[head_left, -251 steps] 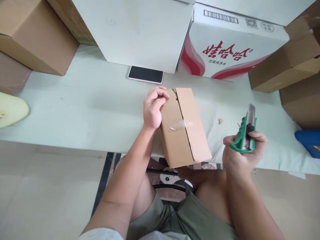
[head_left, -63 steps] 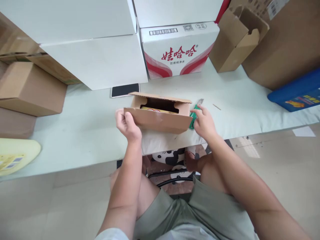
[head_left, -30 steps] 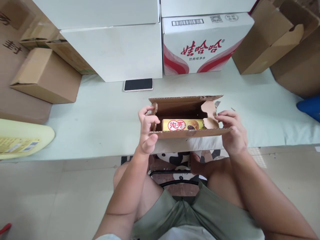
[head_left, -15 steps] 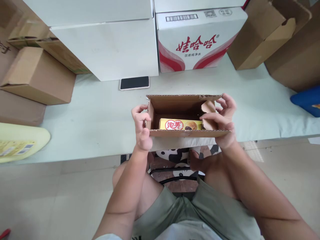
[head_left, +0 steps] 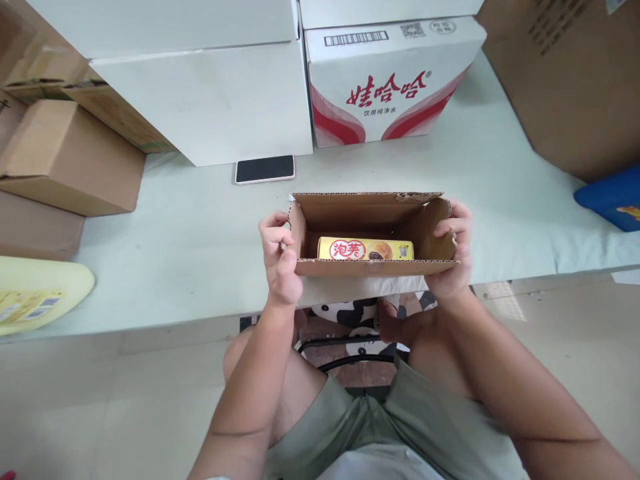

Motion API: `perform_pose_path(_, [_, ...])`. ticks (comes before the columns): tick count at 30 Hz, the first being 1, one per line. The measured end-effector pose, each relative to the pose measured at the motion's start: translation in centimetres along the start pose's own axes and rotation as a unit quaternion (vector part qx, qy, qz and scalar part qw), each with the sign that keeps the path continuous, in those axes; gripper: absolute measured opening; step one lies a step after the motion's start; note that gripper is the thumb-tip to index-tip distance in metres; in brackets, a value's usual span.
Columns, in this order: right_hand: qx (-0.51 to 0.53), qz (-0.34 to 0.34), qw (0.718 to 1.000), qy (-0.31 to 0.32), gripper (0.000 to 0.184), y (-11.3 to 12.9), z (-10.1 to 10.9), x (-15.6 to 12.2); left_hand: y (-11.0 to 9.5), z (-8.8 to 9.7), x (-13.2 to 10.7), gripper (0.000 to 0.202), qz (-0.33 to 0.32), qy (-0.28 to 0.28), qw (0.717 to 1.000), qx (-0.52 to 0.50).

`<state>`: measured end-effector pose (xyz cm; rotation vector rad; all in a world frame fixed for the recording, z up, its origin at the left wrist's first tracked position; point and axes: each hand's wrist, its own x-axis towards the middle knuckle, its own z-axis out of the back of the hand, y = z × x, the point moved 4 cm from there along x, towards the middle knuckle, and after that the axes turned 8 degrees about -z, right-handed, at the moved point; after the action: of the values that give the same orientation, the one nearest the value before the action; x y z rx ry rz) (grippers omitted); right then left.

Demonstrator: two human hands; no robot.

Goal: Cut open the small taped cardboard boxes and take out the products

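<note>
An uncovered cardboard box [head_left: 370,268] sits at the table's near edge, between my hands. Inside it, against the near wall, lies a yellow snack box [head_left: 360,249] with red Chinese lettering and a picture of a filled puff. My left hand [head_left: 280,257] grips the box's left end, fingers curled over the side. At the right end my right hand [head_left: 454,250] holds the wall, its fingers bent over the torn-looking edge. The floor of the box is partly hidden by its near wall.
A phone [head_left: 265,169] lies behind the box, before white cartons [head_left: 210,107] and a red-and-white water carton [head_left: 385,93]. Brown boxes [head_left: 95,160] and a pale yellow bottle [head_left: 40,293] are left. At right are a large brown carton [head_left: 575,87] and a blue container [head_left: 613,200].
The right-end flap, earlier bent inward over the snack box, now stands against the side under my right hand, uncovering the snack box's right end. A smaller brown box at back right has left view.
</note>
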<state>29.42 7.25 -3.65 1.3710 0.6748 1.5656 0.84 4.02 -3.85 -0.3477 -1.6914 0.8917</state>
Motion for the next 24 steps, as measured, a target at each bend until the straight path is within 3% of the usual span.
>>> perform_pose_path(6, [-0.034, -0.021, 0.999, -0.015, 0.041, 0.0, -0.1, -0.1, 0.0, -0.3, 0.0, 0.033, -0.026, 0.02, 0.998, 0.044])
perform_pose_path(12, [-0.063, -0.009, 0.991, -0.116, 0.043, 0.5, 1.2, -0.8, -1.5, -0.4, 0.9, 0.034, -0.063, 0.072, 0.992, 0.084])
perform_pose_path(17, [-0.045, 0.02, 0.979, -0.199, 0.021, 1.3, 3.2, -1.3, -2.6, 0.1, 1.8, 0.045, -0.064, 0.105, 0.987, 0.106])
perform_pose_path(20, [-0.083, 0.068, 0.976, -0.188, 0.004, 3.9, 4.0, -2.1, -2.8, 0.2, 2.2, 0.035, -0.062, 0.11, 0.987, 0.098])
perform_pose_path(24, [-0.183, 0.191, 0.961, -0.083, 0.008, 10.2, 4.5, -1.8, -2.6, 0.2, 2.8, 0.024, -0.011, 0.141, 0.986, 0.084])
